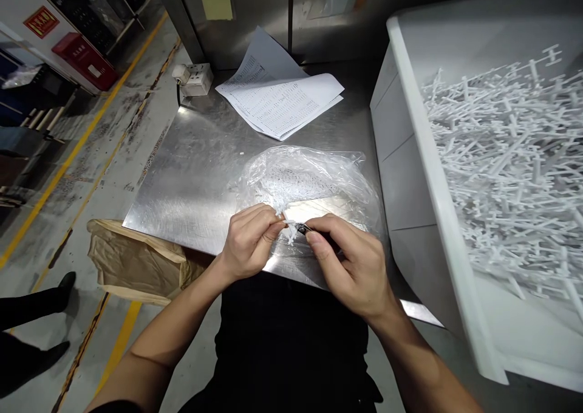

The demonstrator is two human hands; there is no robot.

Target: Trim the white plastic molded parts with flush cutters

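My left hand (249,238) is closed in a pinch on a small white branched plastic piece (289,223), much like the pieces in the big bin. From the other side my right hand (350,258) grips a small dark tool, seemingly nippers (302,228), whose tip meets the white piece. Most of the tool is hidden in my palm. Just beyond both hands a clear plastic bag (314,173) lies spread on the metal table (182,176), with many tiny bits inside it.
At the right stands a large white bin (412,97) heaped with branched white plastic pieces (514,152). Printed papers (282,94) and a power socket box (197,79) lie at the back. An open brown paper bag (136,264) is below the table's left edge; another person's legs (34,307) show far left.
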